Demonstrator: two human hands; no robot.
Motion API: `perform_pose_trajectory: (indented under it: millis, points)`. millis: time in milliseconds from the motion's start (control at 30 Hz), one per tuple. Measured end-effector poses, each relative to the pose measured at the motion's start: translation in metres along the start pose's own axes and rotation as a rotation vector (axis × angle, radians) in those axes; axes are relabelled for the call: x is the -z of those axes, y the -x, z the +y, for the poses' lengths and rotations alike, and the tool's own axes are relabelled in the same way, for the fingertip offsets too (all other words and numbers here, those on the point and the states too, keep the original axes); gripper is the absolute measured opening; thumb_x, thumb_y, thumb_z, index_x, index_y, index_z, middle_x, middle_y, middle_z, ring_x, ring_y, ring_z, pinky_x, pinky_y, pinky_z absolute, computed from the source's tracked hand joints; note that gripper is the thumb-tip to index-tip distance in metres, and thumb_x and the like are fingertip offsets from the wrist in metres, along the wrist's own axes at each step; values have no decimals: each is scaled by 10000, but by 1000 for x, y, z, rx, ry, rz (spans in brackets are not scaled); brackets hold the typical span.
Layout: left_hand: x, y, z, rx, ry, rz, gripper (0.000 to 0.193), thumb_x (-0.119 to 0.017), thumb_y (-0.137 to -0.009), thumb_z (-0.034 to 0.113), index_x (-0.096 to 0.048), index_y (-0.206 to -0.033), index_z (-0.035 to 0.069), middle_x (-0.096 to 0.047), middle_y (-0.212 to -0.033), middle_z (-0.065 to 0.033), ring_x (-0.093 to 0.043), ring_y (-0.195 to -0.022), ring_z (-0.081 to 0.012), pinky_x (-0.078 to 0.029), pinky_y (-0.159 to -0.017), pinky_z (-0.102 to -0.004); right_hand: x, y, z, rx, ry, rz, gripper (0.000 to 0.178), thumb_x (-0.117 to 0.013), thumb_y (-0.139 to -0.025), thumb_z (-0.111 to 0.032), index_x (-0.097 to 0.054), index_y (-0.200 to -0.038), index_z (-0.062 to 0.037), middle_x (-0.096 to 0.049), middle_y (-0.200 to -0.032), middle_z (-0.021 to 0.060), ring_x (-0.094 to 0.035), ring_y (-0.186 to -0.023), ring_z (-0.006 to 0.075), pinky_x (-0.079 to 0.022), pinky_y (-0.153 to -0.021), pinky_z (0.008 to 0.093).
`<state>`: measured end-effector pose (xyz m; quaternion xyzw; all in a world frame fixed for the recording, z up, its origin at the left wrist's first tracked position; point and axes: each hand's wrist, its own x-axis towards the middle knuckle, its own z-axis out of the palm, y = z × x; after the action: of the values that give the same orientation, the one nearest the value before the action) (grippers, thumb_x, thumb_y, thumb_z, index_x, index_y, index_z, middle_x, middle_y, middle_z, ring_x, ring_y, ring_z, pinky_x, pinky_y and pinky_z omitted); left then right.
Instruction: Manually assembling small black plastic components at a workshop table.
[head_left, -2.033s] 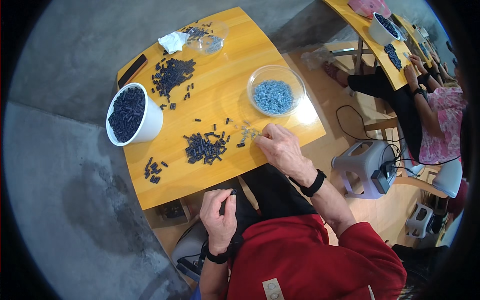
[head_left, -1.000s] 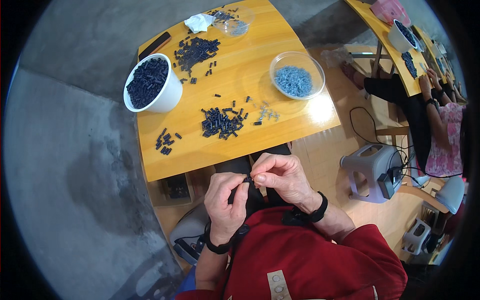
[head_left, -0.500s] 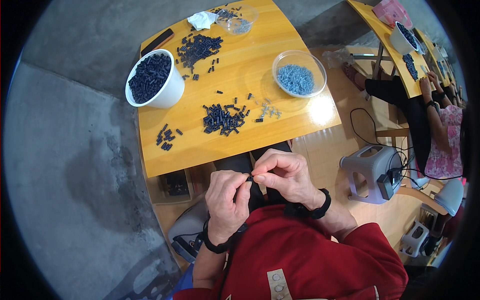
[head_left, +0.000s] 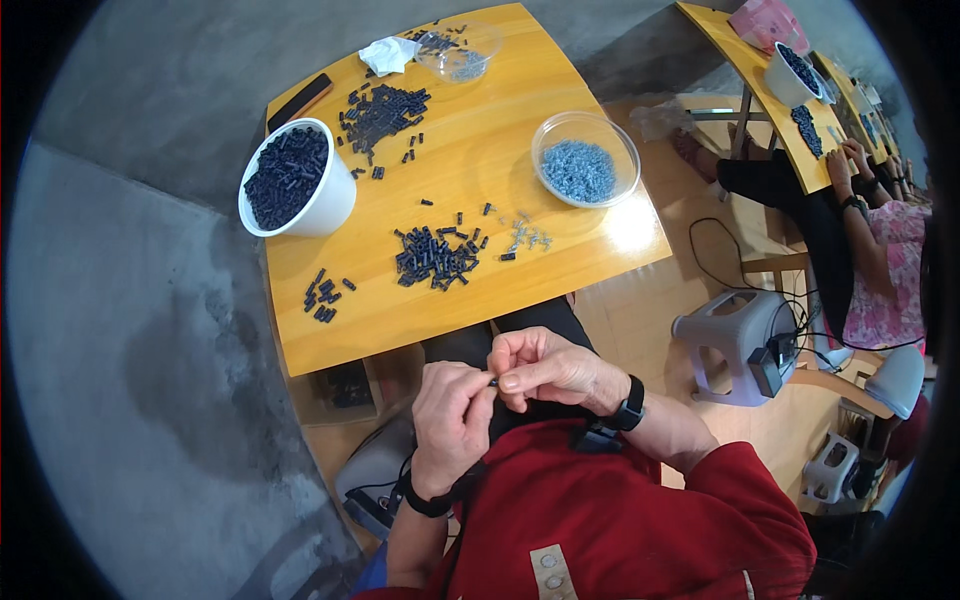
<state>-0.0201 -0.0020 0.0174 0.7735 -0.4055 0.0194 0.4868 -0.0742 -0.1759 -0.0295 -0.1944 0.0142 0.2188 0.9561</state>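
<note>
My left hand (head_left: 452, 418) and my right hand (head_left: 548, 371) meet above my lap, just off the near edge of the table. Between their pinched fingertips is a small black tubular piece (head_left: 493, 382), mostly covered by the fingers. Closest to the hands on the wooden table (head_left: 365, 318) lies a pile of similar black pieces (head_left: 432, 258). A few small clear pieces (head_left: 527, 236) are scattered to its right. At the left, a smaller group of black pieces (head_left: 325, 297) rests near the table's side.
A white tub (head_left: 343, 205) full of black pieces stands at the table's left side. On the right sits a clear bowl (head_left: 625, 165) of bluish-clear pieces. Farther back are another black pile (head_left: 385, 115), a dark phone-like slab (head_left: 300, 103) and crumpled tissue (head_left: 389, 56). A grey stool (head_left: 735, 335) with cables stands right.
Both hands sit slightly lower in the picture, still pinching the small black piece. My right wrist has turned a little, and the whole view has shifted slightly.
</note>
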Motion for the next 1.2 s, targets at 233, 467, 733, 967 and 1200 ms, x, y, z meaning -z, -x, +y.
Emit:
perform_pose_trajectory:
  millis: [233, 467, 733, 967, 1200]
  points:
    - [-1, 9, -21, 286, 96, 125, 114, -655, -833, -21, -641, -942, 10, -622, -864, -112, -604, -771, -249, -479, -698, -331, 0, -12, -6, 311, 694, 501, 72, -709, -895, -80, -651, -877, -41, -642, -780, 18, -585, -665, 60, -496, -598, 226]
    - [3, 12, -29, 346, 139, 167, 59, -629, -872, -40, -627, -930, -29, -605, -876, -80, -553, -793, -156, -448, -728, -264, 3, -36, -28, 636, 1527, 808, 86, -727, -813, -52, -662, -855, -15, -601, -764, 97, -603, -610, 207, -482, -558, 320]
    - [2, 7, -30, 318, 139, 171, 72, -639, -869, -36, -630, -940, -29, -606, -878, -84, -556, -796, -162, -447, -739, -263, 19, -74, -9, 743, 1749, 825, 64, -708, -816, -79, -668, -855, -47, -579, -790, 112, -622, -672, 305, -511, -575, 396]
    - [2, 4, -27, 287, 100, 172, 115, -655, -845, -18, -643, -957, 6, -626, -872, -106, -604, -778, -234, -477, -702, -320, 19, -71, -10, 715, 1791, 833, 81, -707, -822, -61, -638, -851, -30, -602, -771, 113, -634, -660, 295, -520, -579, 374]
    - [-1, 2, -17, 259, 122, 143, 114, -657, -839, -22, -643, -948, 9, -630, -872, -104, -606, -781, -237, -480, -703, -324, -2, -11, -22, 399, 350, 432, 87, -646, -918, -5, -590, -984, 3, -683, -863, 109, -696, -733, 155, -604, -660, 281]
